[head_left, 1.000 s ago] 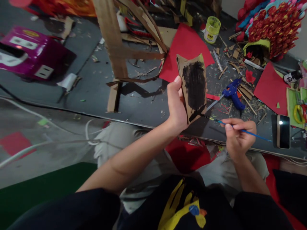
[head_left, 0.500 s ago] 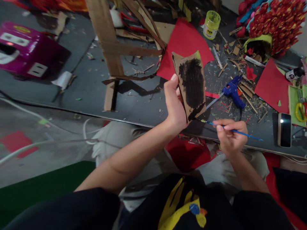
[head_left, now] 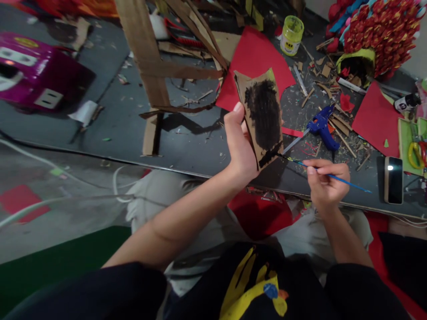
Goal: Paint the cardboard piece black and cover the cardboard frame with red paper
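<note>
Dark grey, the worktable (head_left: 200, 155) ran across the view, strewn with paper and cardboard scraps. On its left part stood a tall frame of cardboard strips (head_left: 140, 49), with a glossy purple machine (head_left: 40, 73) farther left. A decoration of ruffled red petals (head_left: 383, 35) filled the far right corner. One red sheet (head_left: 247, 53) lay beyond the hands; a second red sheet (head_left: 375, 118) lay to the right.

The left hand (head_left: 238, 138) was closed around the left side of a cardboard piece (head_left: 262, 115) – thumb along the edge, fingers mostly hidden behind – and held it tilted above the table's near edge. A broad black patch covered most of its face, with a black stripe below. The right hand (head_left: 328, 182), thumb and fingertips pinched together, gripped a thin blue brush (head_left: 298, 162), whose dark tip appeared to touch the piece's lower right edge, by the stripe's end.

A blue glue gun (head_left: 322, 126) lay between the piece and the second sheet. Smaller still were the phone (head_left: 394, 180) near the table's edge and the yellow-stained jar (head_left: 291, 40) beside the first sheet.
</note>
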Demonstrator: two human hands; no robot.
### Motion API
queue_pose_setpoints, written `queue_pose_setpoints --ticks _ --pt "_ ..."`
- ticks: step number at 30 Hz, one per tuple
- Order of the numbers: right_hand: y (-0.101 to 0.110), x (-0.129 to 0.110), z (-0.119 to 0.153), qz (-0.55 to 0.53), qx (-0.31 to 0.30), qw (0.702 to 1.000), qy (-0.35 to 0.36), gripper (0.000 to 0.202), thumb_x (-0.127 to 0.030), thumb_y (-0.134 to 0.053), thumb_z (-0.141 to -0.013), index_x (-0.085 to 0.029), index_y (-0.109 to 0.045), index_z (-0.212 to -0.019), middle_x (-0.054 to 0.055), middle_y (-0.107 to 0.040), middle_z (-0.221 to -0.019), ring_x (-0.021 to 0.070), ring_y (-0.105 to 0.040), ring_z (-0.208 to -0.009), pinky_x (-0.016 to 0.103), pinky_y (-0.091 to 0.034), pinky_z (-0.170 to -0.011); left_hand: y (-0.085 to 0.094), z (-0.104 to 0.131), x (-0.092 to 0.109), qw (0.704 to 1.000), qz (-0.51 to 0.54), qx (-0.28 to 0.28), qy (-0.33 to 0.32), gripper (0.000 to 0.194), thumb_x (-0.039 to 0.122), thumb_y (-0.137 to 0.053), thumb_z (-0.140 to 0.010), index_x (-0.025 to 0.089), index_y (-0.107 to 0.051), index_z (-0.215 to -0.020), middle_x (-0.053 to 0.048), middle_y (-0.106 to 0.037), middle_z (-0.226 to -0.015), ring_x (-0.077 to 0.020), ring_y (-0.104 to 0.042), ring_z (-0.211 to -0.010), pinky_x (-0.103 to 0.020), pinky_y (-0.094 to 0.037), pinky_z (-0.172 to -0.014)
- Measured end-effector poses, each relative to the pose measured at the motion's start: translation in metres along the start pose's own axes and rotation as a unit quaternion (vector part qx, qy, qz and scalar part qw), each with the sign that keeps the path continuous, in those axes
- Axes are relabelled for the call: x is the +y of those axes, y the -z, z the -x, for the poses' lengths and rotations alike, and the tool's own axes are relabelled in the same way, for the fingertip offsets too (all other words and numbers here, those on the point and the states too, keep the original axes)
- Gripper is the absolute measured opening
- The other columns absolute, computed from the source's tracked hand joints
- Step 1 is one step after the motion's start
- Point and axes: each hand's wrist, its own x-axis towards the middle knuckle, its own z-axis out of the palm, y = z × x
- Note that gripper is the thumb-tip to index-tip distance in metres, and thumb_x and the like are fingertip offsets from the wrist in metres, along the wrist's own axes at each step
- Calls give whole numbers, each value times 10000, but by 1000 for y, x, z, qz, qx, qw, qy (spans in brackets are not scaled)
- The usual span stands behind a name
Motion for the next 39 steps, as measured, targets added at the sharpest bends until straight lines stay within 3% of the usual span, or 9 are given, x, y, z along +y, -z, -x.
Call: queue_pose_setpoints --ticks 6,12,17,23,28,34,39 --pt "2 -1 3 -30 -49 998 -17 183 -151 -651 -854 -247 -501 -896 -21 -748 -886 134 -735 -790 268 -623 -642 1 0 0 1000 -19 -1 20 676 604 -175 -903 106 -634 -899 -84 -642 -797 -151 -614 -700 -251 -483 -604" --pt "6 2 -2 -10 -4 1000 15 181 -132 -653 -849 -242 -514 -885 -25 -743 -849 130 -733 -770 258 -608 -631 1 0 2 1000 -20 1 16 596 574 -231 -899 125 -621 -940 -62 -643 -819 -140 -621 -688 -250 -503 -616" --pt "8 6 -3 -17 -54 998 16 187 -152 -669 -847 -242 -510 -890 -18 -756 -878 147 -741 -775 288 -616 -637 0 1 4 999 -21 15 33 647 587 -187 -916 122 -635 -966 -70 -658 -867 -154 -632 -744 -267 -520 -666" --pt "15 12 -12 5 5 999 43 178 -144 -662 -851 -242 -516 -873 -25 -745 -846 140 -736 -761 268 -604 -615 -1 0 5 999 -4 0 40 630 598 -240 -902 134 -666 -906 -90 -684 -834 -158 -620 -706 -257 -510 -625" --pt "17 12 -12 20 -53 998 39 183 -168 -678 -836 -242 -514 -865 -17 -756 -850 148 -738 -737 279 -606 -593 1 0 4 998 -40 -31 46 691 635 -209 -903 129 -677 -942 -123 -693 -856 -248 -658 -893 -305 -527 -696" --pt "30 11 -20 64 19 994 92 192 -152 -692 -828 -236 -520 -851 -25 -743 -828 159 -742 -749 297 -609 -607 2 0 4 996 -23 -62 55 670 641 -233 -899 138 -670 -970 -137 -707 -893 -291 -642 -1020 -348 -540 -770" --pt "27 7 -16 22 -59 996 56 183 -163 -695 -828 -237 -530 -856 -15 -756 -849 148 -738 -725 273 -607 -584 1 1 4 994 -48 -26 98 696 628 -205 -902 112 -666 -981 -130 -684 -803 -273 -672 -868 -350 -533 -686"
